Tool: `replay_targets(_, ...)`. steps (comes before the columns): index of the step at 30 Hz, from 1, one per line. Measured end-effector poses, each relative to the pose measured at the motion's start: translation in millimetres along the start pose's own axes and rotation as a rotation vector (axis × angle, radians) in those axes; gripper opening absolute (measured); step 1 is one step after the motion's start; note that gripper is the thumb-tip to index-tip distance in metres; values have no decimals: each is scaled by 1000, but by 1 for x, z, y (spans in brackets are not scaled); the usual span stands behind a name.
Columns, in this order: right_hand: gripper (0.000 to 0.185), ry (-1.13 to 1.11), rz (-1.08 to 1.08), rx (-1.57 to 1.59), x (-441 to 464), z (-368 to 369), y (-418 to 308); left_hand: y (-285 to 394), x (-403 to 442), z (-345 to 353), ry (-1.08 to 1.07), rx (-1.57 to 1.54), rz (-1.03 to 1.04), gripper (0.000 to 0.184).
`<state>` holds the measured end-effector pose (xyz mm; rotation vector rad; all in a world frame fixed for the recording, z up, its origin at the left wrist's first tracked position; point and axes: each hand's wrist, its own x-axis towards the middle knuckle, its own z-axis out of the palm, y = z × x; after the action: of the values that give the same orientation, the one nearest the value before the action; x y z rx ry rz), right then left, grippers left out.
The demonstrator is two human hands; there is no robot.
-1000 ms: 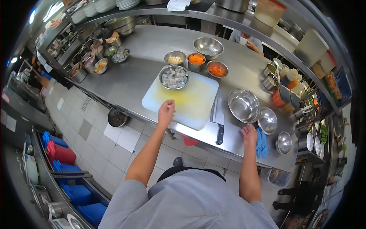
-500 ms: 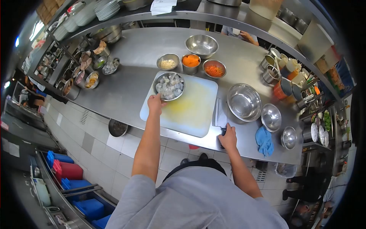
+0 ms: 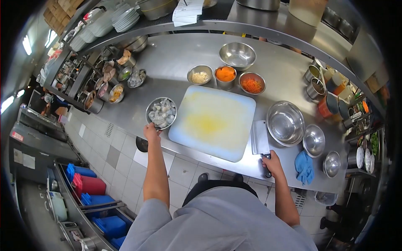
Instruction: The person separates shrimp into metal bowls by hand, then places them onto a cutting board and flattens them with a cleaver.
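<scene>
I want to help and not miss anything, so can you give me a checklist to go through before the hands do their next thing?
1. Left hand has the bowl of grey pieces by its edge: ok.
2. Right hand has its fingers around the handle of the big knife: ok.
3. Left hand away from the blade: ok, the cutting board is between them.
4. Cutting board without marks: not ok, it has a yellow patch.
5. Blue cloth away from the blade: ok, it lies to the right.
6. Knife sharp: cannot tell from here.
</scene>
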<state>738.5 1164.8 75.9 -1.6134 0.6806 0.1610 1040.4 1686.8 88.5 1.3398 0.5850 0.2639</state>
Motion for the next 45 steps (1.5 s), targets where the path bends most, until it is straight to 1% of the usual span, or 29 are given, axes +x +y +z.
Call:
replay_targets(2, 20, 32, -21, -31, -1, 10, 1, 3, 16, 4, 12, -41, 9, 13)
replay_targets(5, 22, 101, 21, 1, -19, 29, -11, -1, 41, 5, 26, -87, -19, 12)
replay_targets(7, 21, 145, 41, 168, -38, 51, -20, -2, 62, -4, -105, -59, -91, 12)
replay_targets(8, 21, 145, 37, 157, -41, 60, -18, 0, 74, -8, -101, -70, -96, 12)
replay_targets(10, 19, 251, 19, 182, -55, 77, -8, 6, 95, -19, -381, 116, -54, 15)
replay_targets(11, 16, 276, 22, 171, -64, 86, -9, 19, 93, -19, -383, 115, -61, 15)
replay_targets(13, 18, 293, -5, 176, -79, 102, -20, 43, 90, -4, -318, 394, 79, 19)
replay_targets(14, 21, 301, -30, 182, -85, 110, -24, 45, 99, 3, -328, 391, 77, 19)
replay_targets(16, 22, 316, 23, 202, -87, 125, -33, 47, 115, 16, -228, 769, 942, 27)
replay_targets(17, 22, 255, 18, 189, -86, 134, -44, 61, 102, 29, -242, 770, 940, 27)
replay_targets(18, 23, 196, 12, 179, -83, 143, -56, 90, 71, 48, -441, 931, 669, 28)
replay_targets(19, 22, 184, -18, 130, -75, 154, -62, 106, 54, 63, -635, 1074, 387, 30)
replay_targets(20, 23, 139, -50, 121, -65, 166, -70, 103, 54, 71, -656, 1073, 393, 30)
replay_targets(22, 25, 97, -79, 93, -41, 189, -84, 84, 55, 87, -735, 1371, 522, 38)
replay_targets(23, 27, 97, -76, 75, -29, 199, -88, 75, 54, 91, -763, 1371, 528, 38)
replay_targets(25, 29, 111, -77, 51, -8, 215, -90, 64, 58, 92, -750, 1342, 645, 37)
replay_targets(26, 29, 127, -62, 65, -3, 217, -88, 64, 58, 91, -776, 1351, 649, 37)
replay_targets(28, 30, 110, -25, 104, 2, 219, -86, 66, 60, 88, -839, 1260, 571, 34)
replay_targets(29, 30, 129, -15, 112, 1, 219, -86, 66, 56, 86, -798, 1142, 664, 30)
replay_targets(30, 30, 142, -13, 118, 1, 218, -85, 68, 55, 89, -812, 1140, 670, 30)
replay_targets(32, 30, 141, -34, 141, -1, 215, -79, 87, 42, 93, -1074, 832, 229, 26)
replay_targets(33, 30, 150, -30, 141, -1, 214, -76, 92, 29, 95, -1083, 830, 226, 26)
replay_targets(35, 30, 149, -48, 148, 0, 215, -78, 96, -12, 104, -1255, 673, 11, 24)
replay_targets(37, 27, 165, -23, 169, 0, 214, -79, 87, -49, 113, -1423, 475, -161, 29)
replay_targets(38, 25, 174, 1, 188, -3, 214, -79, 71, -60, 121, -1436, 480, -167, 29)
replay_targets(40, 25, 197, -2, 231, -16, 209, -78, 35, -80, 139, -1454, 487, -191, 39)
replay_targets(42, 28, 224, -4, 272, -28, 197, -66, 19, -107, 151, -1454, 479, -169, 42)
replay_targets(44, 41, 218, 89, 339, -39, 179, -49, -8, -120, 157, -1443, 467, -140, 45)
replay_targets(45, 41, 223, 90, 341, -46, 171, -43, -27, -122, 159, -1381, 611, 187, 46)
